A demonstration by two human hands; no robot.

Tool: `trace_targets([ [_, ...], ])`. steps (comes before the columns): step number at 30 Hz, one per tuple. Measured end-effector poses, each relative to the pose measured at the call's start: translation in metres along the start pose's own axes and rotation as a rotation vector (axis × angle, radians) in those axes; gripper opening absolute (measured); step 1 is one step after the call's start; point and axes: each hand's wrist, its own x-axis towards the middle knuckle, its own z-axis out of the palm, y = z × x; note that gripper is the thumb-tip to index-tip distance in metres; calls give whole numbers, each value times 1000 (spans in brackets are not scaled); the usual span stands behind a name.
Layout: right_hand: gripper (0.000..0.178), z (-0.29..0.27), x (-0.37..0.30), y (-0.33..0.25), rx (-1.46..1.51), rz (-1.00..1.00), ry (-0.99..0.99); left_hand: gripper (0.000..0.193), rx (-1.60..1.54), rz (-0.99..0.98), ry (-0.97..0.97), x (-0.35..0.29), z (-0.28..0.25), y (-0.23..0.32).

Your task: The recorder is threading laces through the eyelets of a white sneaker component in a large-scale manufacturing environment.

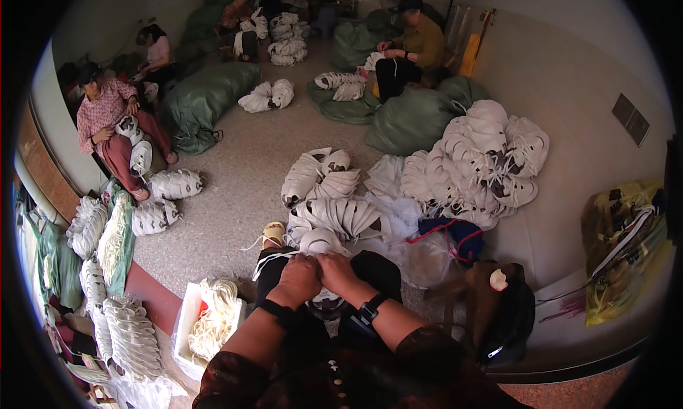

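A white shoe [320, 242] rests on my lap between my knees, its toe pointing away from me. Over its middle, my left hand [299, 277] is closed, with a white shoelace [274, 257] trailing out to the left from beside its fingers. My right hand [335, 272] is closed too, pressed up against the left one above the shoe. What its fingertips pinch is hidden behind the knuckles. The heel end of the shoe shows below my wrists. Dark bands are on both wrists.
Rows of white shoes [338, 217] lie just ahead, with a big shoe pile [473, 163] to the right. A white box [186, 338] of laces stands left. Green sacks [206, 99] and seated co-workers [107, 114] are farther off. A dark bag [509, 316] sits right.
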Motion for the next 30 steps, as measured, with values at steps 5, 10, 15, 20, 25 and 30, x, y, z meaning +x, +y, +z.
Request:
trace_targets([
  [5, 12, -1, 7, 7, -89, -53, -93, 23, -20, -259, -170, 16, 0, 1],
  [10, 11, -14, 2, -12, -145, -126, -112, 24, -760, -414, -57, -2, 12, -33],
  [15, 8, -6, -5, -14, -302, -172, -62, 20, -879, -446, -98, -13, 16, -35],
  [20, 9, -30, 4, -27, -266, -280, -204, 16, -823, -453, -24, -7, 12, -28],
  [25, 19, -141, 10, -39, 1723, 140, 200, 14, -777, -443, 45, -1, 7, -26],
  [30, 28, -179, 1, -47, 1655, 2, 265, 14, -912, -403, 61, -10, 9, -16],
])
